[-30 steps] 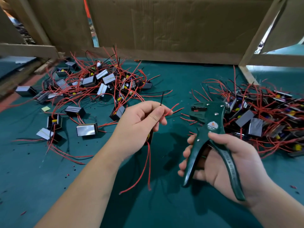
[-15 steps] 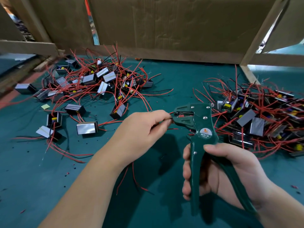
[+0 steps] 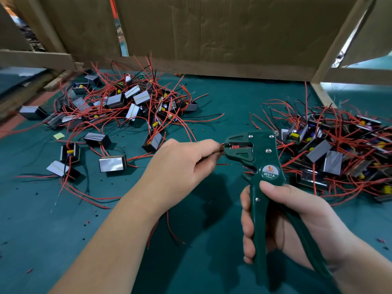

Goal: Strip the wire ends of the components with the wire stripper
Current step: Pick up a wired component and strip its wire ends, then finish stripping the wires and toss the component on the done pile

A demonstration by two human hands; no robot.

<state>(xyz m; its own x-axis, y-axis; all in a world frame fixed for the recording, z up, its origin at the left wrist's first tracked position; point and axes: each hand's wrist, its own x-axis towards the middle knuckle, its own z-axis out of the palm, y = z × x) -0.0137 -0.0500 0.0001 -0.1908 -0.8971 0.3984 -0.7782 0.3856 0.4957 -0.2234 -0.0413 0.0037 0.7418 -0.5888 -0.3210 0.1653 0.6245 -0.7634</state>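
The right hand (image 3: pixel 297 225) grips the handles of the green wire stripper (image 3: pixel 263 162), fingers curled round them, tool head upward. The left hand (image 3: pixel 182 166), just left of the tool head, pinches a wire (image 3: pixel 221 152) whose end enters the stripper's jaws. Red leads (image 3: pixel 168 227) hang below this hand. Beyond it, on the green table (image 3: pixel 233 107), lies one pile of components (image 3: pixel 131 102). A second pile (image 3: pixel 331 158) lies beyond and right of the right hand. A cardboard wall (image 3: pixel 212 35) stands farthest.
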